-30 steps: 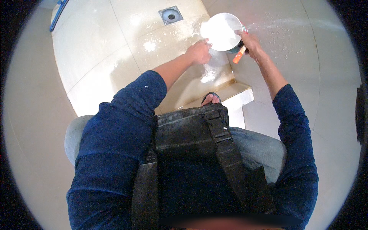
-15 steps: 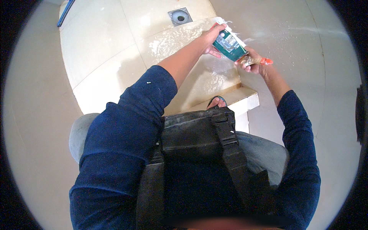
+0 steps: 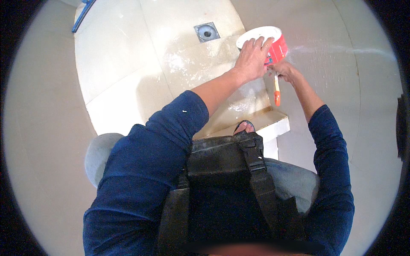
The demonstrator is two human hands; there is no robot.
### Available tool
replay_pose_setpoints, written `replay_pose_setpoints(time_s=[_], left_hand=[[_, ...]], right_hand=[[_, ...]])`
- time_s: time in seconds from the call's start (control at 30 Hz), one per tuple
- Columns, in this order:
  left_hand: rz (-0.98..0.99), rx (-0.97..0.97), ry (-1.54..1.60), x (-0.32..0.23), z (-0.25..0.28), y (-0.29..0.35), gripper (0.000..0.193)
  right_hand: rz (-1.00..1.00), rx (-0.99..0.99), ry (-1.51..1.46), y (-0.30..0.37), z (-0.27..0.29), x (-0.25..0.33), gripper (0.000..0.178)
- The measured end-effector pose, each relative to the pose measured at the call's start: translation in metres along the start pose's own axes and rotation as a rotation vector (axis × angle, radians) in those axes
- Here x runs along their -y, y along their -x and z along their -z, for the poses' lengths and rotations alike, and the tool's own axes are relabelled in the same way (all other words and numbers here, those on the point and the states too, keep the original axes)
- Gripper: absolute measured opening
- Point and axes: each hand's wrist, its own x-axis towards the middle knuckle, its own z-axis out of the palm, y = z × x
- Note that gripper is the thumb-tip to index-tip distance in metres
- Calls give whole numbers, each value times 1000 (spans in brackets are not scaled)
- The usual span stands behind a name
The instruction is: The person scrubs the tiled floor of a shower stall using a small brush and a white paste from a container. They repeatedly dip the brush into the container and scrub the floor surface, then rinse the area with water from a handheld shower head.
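A plastic tub, white inside with a red printed side, is in my left hand. The fingers reach over its rim, and its open mouth shows at the top. Just below the tub, my right hand is closed on a paintbrush. Its pale handle with an orange end points down towards me, while the bristles are hidden. Whether the right hand also touches the tub's underside, I cannot tell.
A square floor drain lies in the wet, shiny tiled floor. A low raised ledge stands near my sandalled foot. Plain walls rise at both sides, water streaks the right one, and a blue-and-black bar leans far left.
The tub has gone from tipped over, spilling white splashes at its far edge, to nearly upright, turned from its green side to its red. The brush handle has swung from pointing right to pointing down.
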Motion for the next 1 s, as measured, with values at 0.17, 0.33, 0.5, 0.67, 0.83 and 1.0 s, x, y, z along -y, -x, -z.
replay_pose_setpoints(time_s=[0.17,0.33,0.5,0.67,0.83,1.0], left_hand=[[-172,-49,-97,7,8,1,84],[-62,-89,-118,20,2,0,83],[213,-168,19,45,-14,10,89],[735,-86,202,68,-25,18,89],[1202,-71,205,118,-33,52,85],[1371,-10,156,135,-40,75,77]], right_hand=[[-55,138,-352,10,7,17,19],[-81,148,-512,4,12,9,19],[-21,159,-672,7,9,9,17],[-139,197,-496,-21,16,-40,17],[-63,184,-234,-10,7,-19,17],[-3,71,-611,9,-3,13,24]])
